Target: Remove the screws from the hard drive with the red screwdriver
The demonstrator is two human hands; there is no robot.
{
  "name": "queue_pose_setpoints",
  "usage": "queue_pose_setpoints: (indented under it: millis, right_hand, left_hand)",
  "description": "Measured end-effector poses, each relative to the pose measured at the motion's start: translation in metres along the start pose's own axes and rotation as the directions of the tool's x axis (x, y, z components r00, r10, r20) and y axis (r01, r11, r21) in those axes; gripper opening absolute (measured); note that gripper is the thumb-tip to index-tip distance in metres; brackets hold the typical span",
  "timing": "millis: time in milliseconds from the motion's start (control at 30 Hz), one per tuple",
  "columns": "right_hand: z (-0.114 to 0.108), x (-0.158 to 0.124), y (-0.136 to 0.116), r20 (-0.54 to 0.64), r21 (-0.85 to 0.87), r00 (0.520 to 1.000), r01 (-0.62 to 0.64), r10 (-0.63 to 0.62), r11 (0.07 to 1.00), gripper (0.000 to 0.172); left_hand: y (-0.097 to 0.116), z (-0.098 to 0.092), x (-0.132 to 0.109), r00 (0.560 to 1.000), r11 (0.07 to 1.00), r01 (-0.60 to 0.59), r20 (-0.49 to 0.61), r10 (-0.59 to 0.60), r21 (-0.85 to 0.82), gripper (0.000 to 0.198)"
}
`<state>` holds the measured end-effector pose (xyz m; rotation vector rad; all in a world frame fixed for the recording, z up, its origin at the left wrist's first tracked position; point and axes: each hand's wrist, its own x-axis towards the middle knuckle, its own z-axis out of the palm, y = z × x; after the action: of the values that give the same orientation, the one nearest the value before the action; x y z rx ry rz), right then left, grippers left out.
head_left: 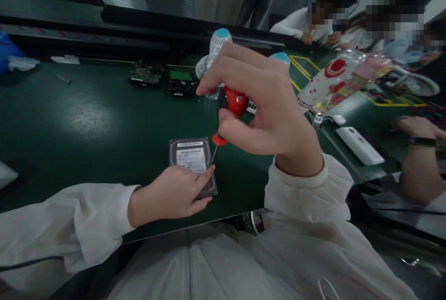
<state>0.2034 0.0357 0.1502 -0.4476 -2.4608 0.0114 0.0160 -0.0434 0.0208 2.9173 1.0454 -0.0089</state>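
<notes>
A hard drive [191,152] with a white printed label lies flat on the green table near its front edge. My left hand [176,191] grips it from the near left, index finger stretched over the label to the right edge, thumb along the front edge. The hand hides the drive's lower left part. In my right hand [258,95] is a red and black screwdriver [235,102], held by its handle between thumb and fingers. Its thin shaft slants down, and the tip is at the drive's right edge, beside my left index fingertip.
Two more drives with circuit boards, one [146,74] and another [183,81], lie further back. Behind my right hand stands a white bottle with a blue cap [222,35]. On the right are a patterned bottle [329,77], a white power bank [360,146] and another person's arm [420,165].
</notes>
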Motion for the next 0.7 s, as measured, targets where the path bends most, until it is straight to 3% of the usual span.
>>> queue_pose_setpoints:
  millis: [300, 500, 700]
  right_hand:
    - [-0.0028, -0.0041, -0.0007, -0.012, -0.036, 0.999, -0.042, 0.042, 0.998, 0.017]
    - [-0.0092, -0.0044, -0.0011, 0.083, 0.021, 0.996, 0.027, -0.029, 0.999, 0.032]
    - [-0.0089, -0.0066, 0.0005, 0.040, -0.037, 0.999, -0.020, 0.021, 0.999, 0.021]
  left_hand:
    - [-0.0028, 0.0047, -0.0010, 1.000, 1.000, -0.003, -0.023, 0.003, -0.022, 0.067]
    - [-0.0014, 0.0033, -0.0011, 0.999, 1.000, -0.012, -0.037, 0.011, -0.023, 0.066]
    - [-0.0015, 0.0041, -0.0014, 0.999, 1.000, -0.007, -0.038, 0.007, -0.009, 0.066]
